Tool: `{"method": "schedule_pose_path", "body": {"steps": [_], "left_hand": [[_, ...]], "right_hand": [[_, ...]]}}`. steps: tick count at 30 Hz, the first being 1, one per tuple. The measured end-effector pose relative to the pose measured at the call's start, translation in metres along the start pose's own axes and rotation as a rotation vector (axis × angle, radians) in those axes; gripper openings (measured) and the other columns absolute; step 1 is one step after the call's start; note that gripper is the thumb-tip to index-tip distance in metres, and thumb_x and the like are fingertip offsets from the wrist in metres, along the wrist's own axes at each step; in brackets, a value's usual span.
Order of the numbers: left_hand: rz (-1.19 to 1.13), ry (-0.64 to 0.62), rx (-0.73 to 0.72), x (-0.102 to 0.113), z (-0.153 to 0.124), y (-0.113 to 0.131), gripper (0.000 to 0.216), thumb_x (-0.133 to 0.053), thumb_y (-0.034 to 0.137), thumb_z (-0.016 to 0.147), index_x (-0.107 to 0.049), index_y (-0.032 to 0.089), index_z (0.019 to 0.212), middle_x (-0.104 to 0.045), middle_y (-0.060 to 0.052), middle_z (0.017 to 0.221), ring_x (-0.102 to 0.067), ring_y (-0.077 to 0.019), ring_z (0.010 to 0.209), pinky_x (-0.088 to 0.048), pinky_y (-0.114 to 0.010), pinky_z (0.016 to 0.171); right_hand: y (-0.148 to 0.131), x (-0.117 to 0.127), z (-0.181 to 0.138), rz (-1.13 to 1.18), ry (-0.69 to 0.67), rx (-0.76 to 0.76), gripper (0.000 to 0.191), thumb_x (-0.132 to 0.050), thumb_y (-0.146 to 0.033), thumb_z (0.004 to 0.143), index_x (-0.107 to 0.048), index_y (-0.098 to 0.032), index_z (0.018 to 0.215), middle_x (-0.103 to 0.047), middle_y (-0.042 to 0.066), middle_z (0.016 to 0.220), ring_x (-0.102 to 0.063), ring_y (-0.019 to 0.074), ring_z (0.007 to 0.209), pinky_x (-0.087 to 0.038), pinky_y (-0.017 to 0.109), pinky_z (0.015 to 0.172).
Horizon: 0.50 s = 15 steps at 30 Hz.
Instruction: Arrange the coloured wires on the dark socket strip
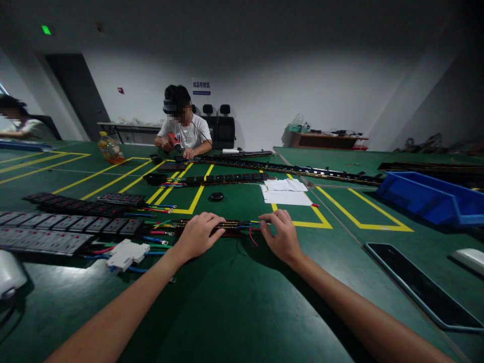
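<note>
Head view. Nearest the camera: bare forearms (117, 307), reaching forward over the green surface (227, 317).

Left grip (202, 232): laid over the wired strip (233, 225), fingers and thumb apart; whether clamped, cannot tell. Right grip (282, 234): curled at the strip's wire end, thumb and forefinger tips near one another; whether closed on a wire, cannot tell.

Strip position: straight ahead on the surface, beneath the left grip and running toward the right. Long axis: left to right, crosswise to the view. Wire end: pointing right, with one thin red lead (253, 237) bent toward the camera.

To the left: black socket strips (41, 222), long axes roughly crosswise, cable lugs pointing right; white connector block (127, 254) just beside. To the right: phone (419, 285), long axis slanting away to the left; blue bin (431, 199) beyond. Past the strip: white paper sheets (287, 192).

Wall sign (201, 85): marked "成品存放区" in dark characters; smaller line beneath, too small to read.
</note>
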<state>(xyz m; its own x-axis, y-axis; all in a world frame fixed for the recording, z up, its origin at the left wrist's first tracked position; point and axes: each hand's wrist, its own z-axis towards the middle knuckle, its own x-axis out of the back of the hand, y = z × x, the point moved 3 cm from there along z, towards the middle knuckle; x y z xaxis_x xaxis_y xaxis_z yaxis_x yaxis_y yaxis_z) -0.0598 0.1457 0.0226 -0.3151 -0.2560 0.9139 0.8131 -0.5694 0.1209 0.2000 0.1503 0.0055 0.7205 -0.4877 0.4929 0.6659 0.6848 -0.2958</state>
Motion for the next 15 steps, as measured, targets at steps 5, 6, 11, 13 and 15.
{"method": "schedule_pose_path", "body": {"steps": [5,6,11,13,15], "left_hand": [[-0.009,0.017,-0.008,0.0,-0.001,0.0,0.027,-0.054,0.037,0.101,-0.066,0.024,0.121,-0.07,-0.006,0.117,-0.063,-0.0237,0.106,-0.052,-0.042,0.091],[-0.011,0.017,-0.009,0.0,-0.001,0.0,0.027,-0.054,0.037,0.101,-0.066,0.024,0.121,-0.07,-0.006,0.117,-0.063,-0.0237,0.106,-0.052,-0.042,0.091],[-0.022,0.025,-0.025,0.0,-0.001,-0.002,0.027,-0.054,0.037,0.101,-0.066,0.025,0.122,-0.07,-0.006,0.118,-0.063,-0.0236,0.107,-0.052,-0.043,0.092],[-0.022,0.025,-0.031,-0.001,-0.001,-0.003,0.027,-0.054,0.037,0.101,-0.065,0.025,0.122,-0.07,-0.006,0.119,-0.063,-0.0235,0.107,-0.052,-0.042,0.091],[-0.016,0.016,-0.033,-0.001,-0.001,-0.003,0.027,-0.055,0.037,0.101,-0.065,0.025,0.122,-0.07,-0.006,0.119,-0.063,-0.0235,0.107,-0.051,-0.042,0.091]], "right_hand": [[-0.003,0.003,0.0,0.023,0.009,-0.016,0.015,-0.053,-0.019,0.096,-0.068,-0.022,0.095,-0.064,0.006,0.084,-0.056,0.0235,0.082,-0.047,0.039,0.075],[-0.004,0.003,0.0,0.024,0.005,-0.032,0.016,-0.052,-0.02,0.096,-0.068,-0.022,0.094,-0.064,0.006,0.084,-0.056,0.0236,0.082,-0.048,0.039,0.075],[0.001,0.002,0.001,0.055,0.017,-0.123,0.017,-0.053,-0.024,0.097,-0.07,-0.023,0.1,-0.068,0.007,0.087,-0.06,0.0241,0.085,-0.051,0.04,0.078],[0.005,0.001,0.0,0.068,0.042,-0.153,0.019,-0.056,-0.027,0.097,-0.069,-0.022,0.109,-0.069,0.007,0.088,-0.062,0.0237,0.084,-0.052,0.04,0.077],[0.009,0.0,-0.001,0.081,0.061,-0.173,0.022,-0.058,-0.029,0.097,-0.068,-0.021,0.115,-0.07,0.006,0.088,-0.063,0.0232,0.082,-0.052,0.039,0.075]]}}
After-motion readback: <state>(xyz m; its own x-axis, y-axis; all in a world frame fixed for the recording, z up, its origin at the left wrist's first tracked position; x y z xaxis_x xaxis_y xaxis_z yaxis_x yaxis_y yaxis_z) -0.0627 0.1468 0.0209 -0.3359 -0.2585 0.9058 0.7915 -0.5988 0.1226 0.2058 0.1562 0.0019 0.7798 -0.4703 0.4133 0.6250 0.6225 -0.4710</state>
